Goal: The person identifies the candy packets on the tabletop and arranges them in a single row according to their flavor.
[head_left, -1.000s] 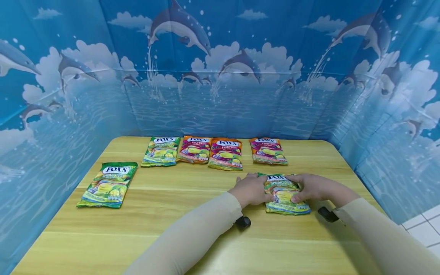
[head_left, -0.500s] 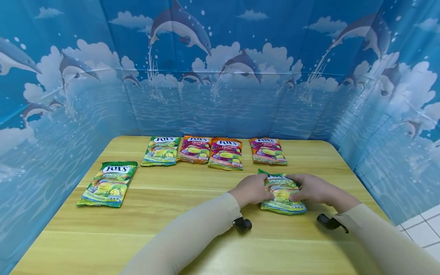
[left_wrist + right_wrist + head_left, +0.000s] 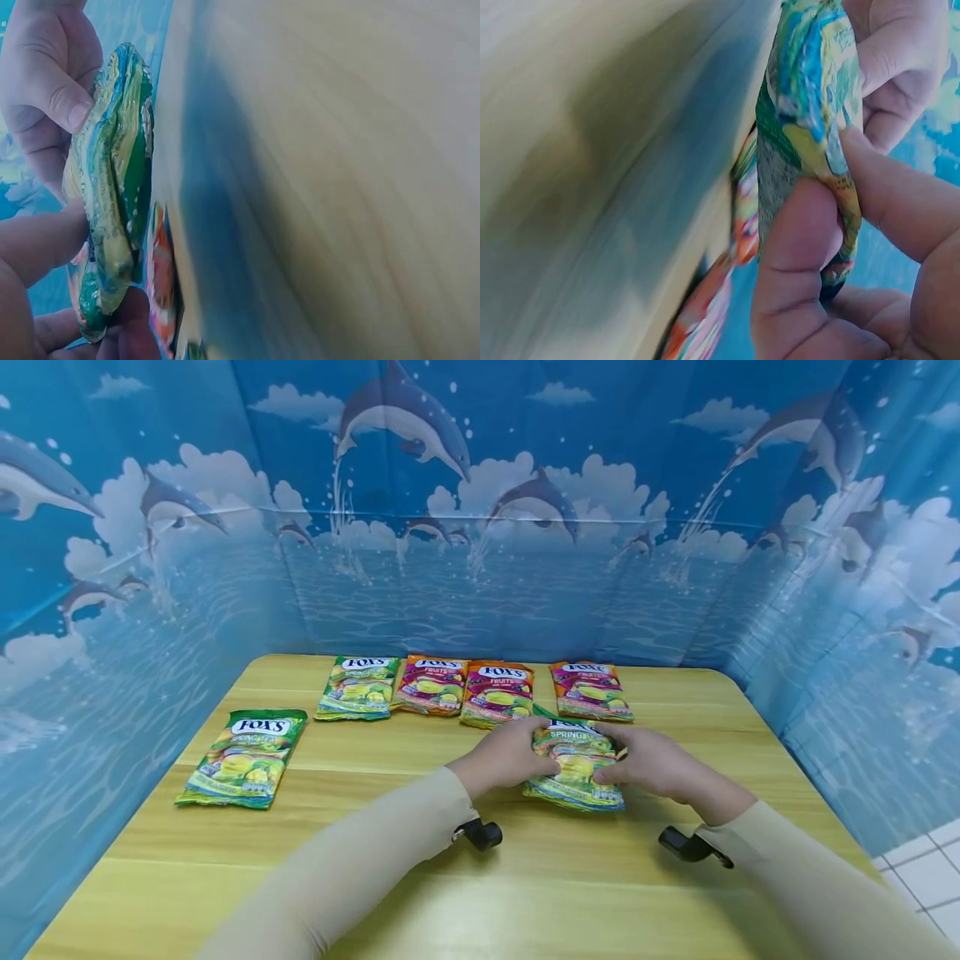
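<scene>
Between both hands is a green Fox's Spring Tea candy bag (image 3: 573,764), its printed front facing up. My left hand (image 3: 513,756) grips its left edge, thumb on the front and fingers curled beneath. My right hand (image 3: 663,770) pinches the opposite edge the same way. In the left wrist view the bag (image 3: 112,187) is seen end-on, lifted off the table. The right wrist view shows the bag (image 3: 810,97) with thumb and fingers on both faces and a gap to the wood.
Along the wooden table's (image 3: 360,893) back edge lie a green bag (image 3: 358,689) and purple-orange Fruits bags (image 3: 431,685), (image 3: 497,693), (image 3: 591,692). Another green bag (image 3: 243,760) lies at the left. A dolphin-print curtain (image 3: 480,585) surrounds the table's back and sides.
Both hands have taken hold of the green candy bag, raised it from the table and carried it left and slightly back. The other bags stay where they were.
</scene>
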Available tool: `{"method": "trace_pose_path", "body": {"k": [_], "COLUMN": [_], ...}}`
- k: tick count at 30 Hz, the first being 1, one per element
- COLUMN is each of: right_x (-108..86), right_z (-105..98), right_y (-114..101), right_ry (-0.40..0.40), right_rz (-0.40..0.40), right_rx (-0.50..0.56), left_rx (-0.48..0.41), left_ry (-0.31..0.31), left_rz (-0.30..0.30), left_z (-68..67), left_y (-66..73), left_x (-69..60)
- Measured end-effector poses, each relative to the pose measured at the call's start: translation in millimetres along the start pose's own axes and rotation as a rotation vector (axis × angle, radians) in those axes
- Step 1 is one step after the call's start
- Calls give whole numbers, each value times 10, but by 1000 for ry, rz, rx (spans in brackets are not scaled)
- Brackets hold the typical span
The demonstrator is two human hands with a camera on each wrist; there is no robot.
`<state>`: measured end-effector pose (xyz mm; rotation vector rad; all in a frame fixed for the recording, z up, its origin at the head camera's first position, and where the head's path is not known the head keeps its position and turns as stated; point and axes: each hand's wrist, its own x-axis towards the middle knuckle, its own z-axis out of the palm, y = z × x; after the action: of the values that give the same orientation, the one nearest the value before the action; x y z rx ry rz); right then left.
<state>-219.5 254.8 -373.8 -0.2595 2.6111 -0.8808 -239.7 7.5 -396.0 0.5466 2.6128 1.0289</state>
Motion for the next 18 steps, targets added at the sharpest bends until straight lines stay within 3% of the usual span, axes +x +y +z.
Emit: {"method": "trace_pose_path", "body": {"k": [8,18], "right_x": [258,623], "right_z": [203,586], "right_y": [-389,-869], "right_ry": [15,4], "right_rz": [-42,-94], "right_rx": [39,96], "left_rx": [-1,41], "left_ry": [27,83], "left_rz": [-23,-95], "left_z": [-391,-804], "left_y": [-307,-739], "left_x": [-184,-439]}}
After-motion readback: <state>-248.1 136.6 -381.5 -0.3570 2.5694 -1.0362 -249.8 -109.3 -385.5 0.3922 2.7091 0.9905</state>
